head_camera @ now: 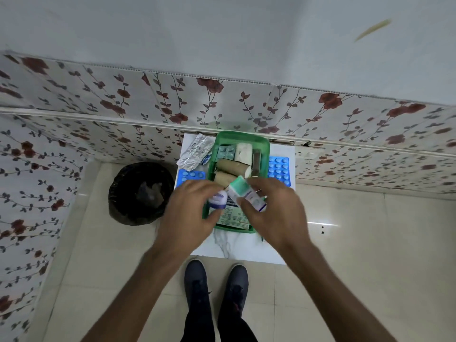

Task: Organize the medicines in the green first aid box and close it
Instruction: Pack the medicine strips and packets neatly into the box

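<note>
— Two hands over the green first aid box (265,154), both busy. What do you have in each?

— Your left hand (190,213) has its fingers (212,219) curled around a small white container with a blue band (218,199). Your right hand (274,213) pinches a white and green medicine box (243,191) between thumb and fingertips.

— Why hold them right above the open box?

— My guess is that you are choosing a slot. The far half is already packed: two brown rolls (232,166) lie side by side, with a white bandage roll (243,150) and a blister strip (225,151) beyond them. Only the near half, where a printed carton (234,215) lies flat, looks to have room.

— Which way does the medicine box point?

— Its long axis runs from far left to near right, tilted across the green box, green end toward the far left. Turned parallel to the rolls, it would probably sit better.

— What is left outside?

— On the counter (237,248), a blue tablet sheet (278,170) lies just right of the green box, another blue sheet (191,175) just left, and a silver foil strip (195,151) at the far left. No lid is in view.
</note>
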